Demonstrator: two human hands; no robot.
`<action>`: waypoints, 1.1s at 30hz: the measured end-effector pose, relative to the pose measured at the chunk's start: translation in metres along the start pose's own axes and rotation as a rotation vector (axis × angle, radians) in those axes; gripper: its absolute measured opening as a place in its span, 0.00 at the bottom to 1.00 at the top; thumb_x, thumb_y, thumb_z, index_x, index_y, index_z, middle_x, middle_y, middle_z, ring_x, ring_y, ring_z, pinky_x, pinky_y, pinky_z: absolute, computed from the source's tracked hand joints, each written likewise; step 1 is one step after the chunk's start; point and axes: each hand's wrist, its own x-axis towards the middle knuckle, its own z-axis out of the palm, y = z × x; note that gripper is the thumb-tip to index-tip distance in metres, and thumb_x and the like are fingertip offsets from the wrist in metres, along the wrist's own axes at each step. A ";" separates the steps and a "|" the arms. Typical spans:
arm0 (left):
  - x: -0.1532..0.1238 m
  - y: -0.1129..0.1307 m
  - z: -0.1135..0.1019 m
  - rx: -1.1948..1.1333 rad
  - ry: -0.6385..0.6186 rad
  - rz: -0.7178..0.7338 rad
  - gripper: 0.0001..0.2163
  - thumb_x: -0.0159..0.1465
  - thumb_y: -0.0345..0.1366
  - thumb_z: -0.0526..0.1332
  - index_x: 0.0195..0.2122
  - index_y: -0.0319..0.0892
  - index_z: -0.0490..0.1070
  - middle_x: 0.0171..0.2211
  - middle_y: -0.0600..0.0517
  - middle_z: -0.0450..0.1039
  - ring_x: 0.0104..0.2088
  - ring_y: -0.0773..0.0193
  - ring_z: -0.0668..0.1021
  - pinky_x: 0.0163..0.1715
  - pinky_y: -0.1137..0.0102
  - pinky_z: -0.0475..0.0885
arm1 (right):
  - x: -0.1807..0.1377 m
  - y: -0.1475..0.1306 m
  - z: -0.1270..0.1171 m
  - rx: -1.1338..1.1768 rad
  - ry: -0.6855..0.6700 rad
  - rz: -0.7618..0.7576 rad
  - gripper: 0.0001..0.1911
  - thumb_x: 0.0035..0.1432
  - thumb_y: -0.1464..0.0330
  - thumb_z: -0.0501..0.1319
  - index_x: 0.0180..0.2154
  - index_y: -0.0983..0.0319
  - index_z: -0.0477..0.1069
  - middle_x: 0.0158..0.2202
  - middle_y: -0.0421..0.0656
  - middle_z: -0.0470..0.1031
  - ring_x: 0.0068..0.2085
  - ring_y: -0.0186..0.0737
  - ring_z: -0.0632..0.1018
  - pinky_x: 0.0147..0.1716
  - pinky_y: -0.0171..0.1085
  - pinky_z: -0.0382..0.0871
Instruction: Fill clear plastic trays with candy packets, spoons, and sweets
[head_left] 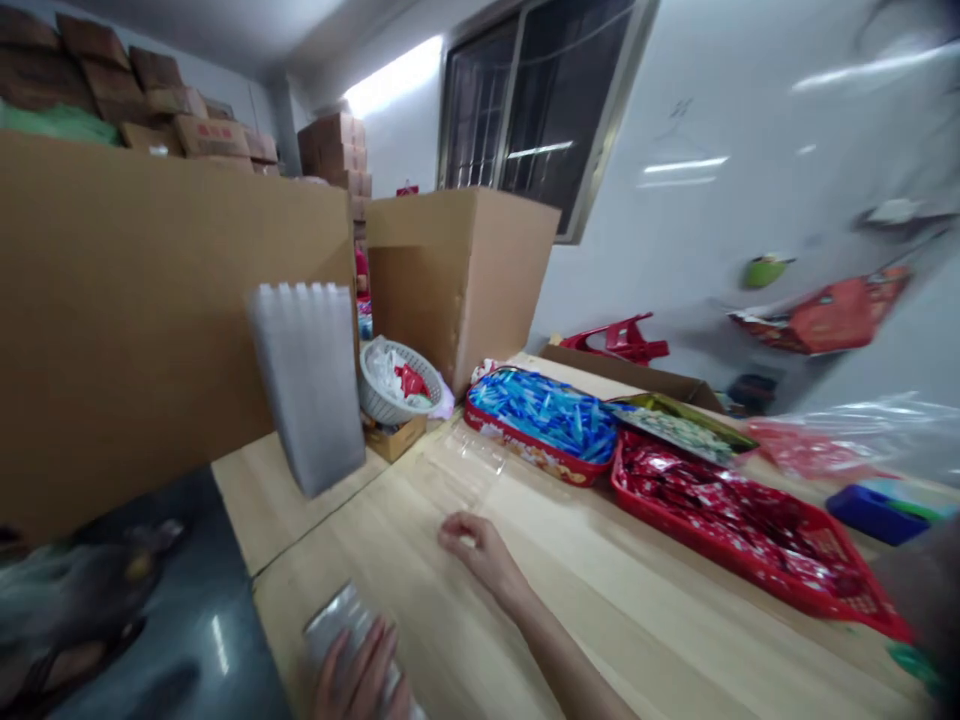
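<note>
Near the front edge of the table, my left hand (364, 675) has its fingers bent over a clear plastic box (346, 610), gripping it. My right hand (478, 548) hovers over the wood, thumb and forefinger curled together into a ring; nothing shows in them. Beyond it lie clear plastic pieces (478, 458), hard to see against the table. A red-rimmed tray of blue packets (551, 412) stands past them to the right. Beside that is a red basket (675, 530) of dark red shiny packets (735, 515).
A tall stack of clear plastic boxes (311, 390) stands at the table's left edge, before a large cardboard sheet (150, 300). Behind are a pale basket (386, 408) and a cardboard carton (450, 290). A gold tray (694, 425) and blue container (874, 512) sit right.
</note>
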 end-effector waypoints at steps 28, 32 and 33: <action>0.065 0.088 -0.070 -0.386 -0.273 -0.002 0.29 0.51 0.35 0.57 0.56 0.34 0.61 0.60 0.41 0.62 0.64 0.47 0.57 0.61 0.50 0.45 | -0.198 -0.027 -0.015 0.377 -0.091 0.114 0.13 0.52 0.59 0.59 0.24 0.61 0.61 0.24 0.37 0.59 0.29 0.35 0.61 0.31 0.36 0.54; 0.067 0.089 -0.071 -0.367 -0.284 -0.014 0.28 0.50 0.35 0.57 0.54 0.34 0.63 0.58 0.41 0.64 0.62 0.47 0.59 0.61 0.50 0.45 | -0.191 -0.011 -0.023 0.221 0.032 0.076 0.13 0.52 0.58 0.56 0.25 0.61 0.62 0.24 0.37 0.61 0.29 0.36 0.63 0.31 0.36 0.57; 0.067 0.090 -0.071 -0.366 -0.283 -0.019 0.28 0.50 0.35 0.57 0.54 0.33 0.64 0.58 0.41 0.65 0.62 0.47 0.60 0.61 0.50 0.45 | -0.187 -0.005 -0.029 0.212 0.074 0.091 0.13 0.51 0.58 0.56 0.24 0.61 0.62 0.24 0.37 0.61 0.29 0.36 0.64 0.31 0.36 0.58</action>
